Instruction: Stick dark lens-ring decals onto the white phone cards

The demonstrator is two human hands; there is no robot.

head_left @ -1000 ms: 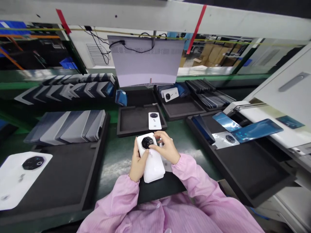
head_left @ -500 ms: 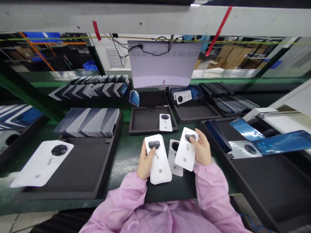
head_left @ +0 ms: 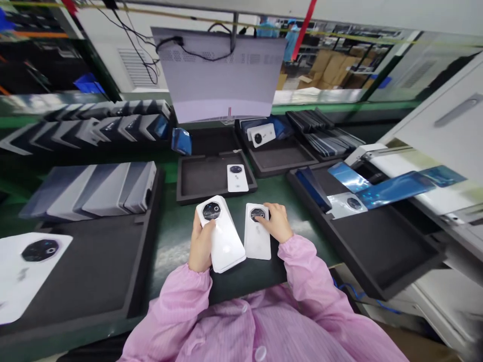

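My left hand (head_left: 201, 241) is closed round a small stack of white phone back covers (head_left: 227, 244), thumb on the top one just below its dark round camera area. To the right, my right hand (head_left: 278, 222) grips another white phone back cover (head_left: 257, 241) by its upper right corner, with the thumb over the camera area. That cover is low over the green bench; whether it touches the bench or another cover beneath cannot be made out. Ahead, a single white back cover (head_left: 237, 178) leans in a black foam tray (head_left: 199, 196).
At left, a black tray (head_left: 151, 251) holds a row of grey covers (head_left: 109, 188) and a large white cover (head_left: 26, 271). A right tray (head_left: 381, 246) carries blue film (head_left: 396, 189) and a silvery cover (head_left: 347, 203). Behind stands a monitor (head_left: 222, 75); more trays line the back.
The view has swung to the right. My right hand has lowered its cover over the one lying on the bench, which no longer shows separately. My left hand still holds its stack.
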